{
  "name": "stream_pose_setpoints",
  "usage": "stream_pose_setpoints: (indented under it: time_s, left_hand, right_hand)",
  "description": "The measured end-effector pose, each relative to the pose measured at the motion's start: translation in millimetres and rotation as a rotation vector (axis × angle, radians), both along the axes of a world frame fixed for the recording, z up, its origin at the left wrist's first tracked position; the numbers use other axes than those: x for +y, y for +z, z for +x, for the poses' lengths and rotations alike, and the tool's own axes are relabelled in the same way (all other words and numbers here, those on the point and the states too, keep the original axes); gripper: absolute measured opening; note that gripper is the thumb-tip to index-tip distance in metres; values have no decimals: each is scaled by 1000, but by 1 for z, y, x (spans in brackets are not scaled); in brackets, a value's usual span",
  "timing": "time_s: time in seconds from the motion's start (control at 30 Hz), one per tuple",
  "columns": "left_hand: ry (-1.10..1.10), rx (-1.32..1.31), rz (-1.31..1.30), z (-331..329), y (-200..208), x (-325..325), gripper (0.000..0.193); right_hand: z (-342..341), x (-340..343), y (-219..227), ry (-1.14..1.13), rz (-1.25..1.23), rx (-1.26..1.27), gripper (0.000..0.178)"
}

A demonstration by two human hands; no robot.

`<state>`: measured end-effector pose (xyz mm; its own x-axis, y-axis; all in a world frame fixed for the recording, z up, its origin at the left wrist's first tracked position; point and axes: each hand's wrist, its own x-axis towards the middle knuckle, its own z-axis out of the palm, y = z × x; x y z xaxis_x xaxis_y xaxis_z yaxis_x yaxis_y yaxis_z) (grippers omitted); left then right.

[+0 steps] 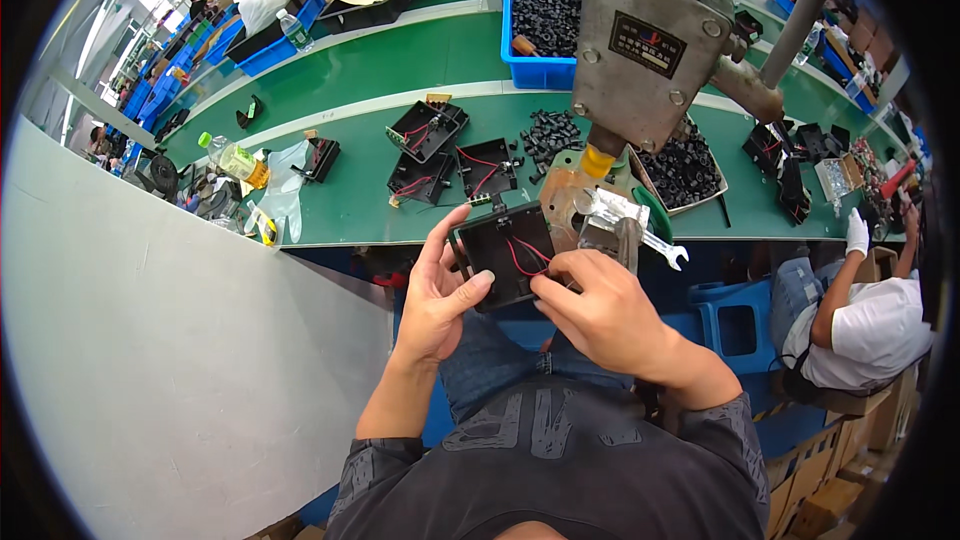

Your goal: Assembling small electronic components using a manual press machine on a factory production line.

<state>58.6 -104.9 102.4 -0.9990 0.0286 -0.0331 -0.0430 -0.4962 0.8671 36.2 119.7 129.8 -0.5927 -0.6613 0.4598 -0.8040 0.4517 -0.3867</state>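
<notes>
A square black plastic case, open side up, is held in front of my body at the bench edge. Red and dark wires curl inside it, and a small green circuit board sticks out at its far edge. My left hand grips the case from its left side, thumb over the near left corner. Curled at the right edge, my right hand has thumb and forefinger closed on the case near the wire ends; whether a wire is pinched there is hidden.
A metal press rises just beyond my right hand, with a wrench on its base. Similar wired cases lie on the green bench. Small black parts fill a blue bin. A co-worker sits at the right.
</notes>
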Motion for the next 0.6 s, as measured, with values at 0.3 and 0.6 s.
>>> stream_pose_setpoints:
  time_s: [0.3,0.6]
  left_hand:
    - [35,8,-57,3,1,-7,80]
    - [27,-131,15,0,-2,-9,67]
  right_hand:
    - [-6,5,-1,12,-160,-122,40]
    - [-10,0,10,-37,126,456,42]
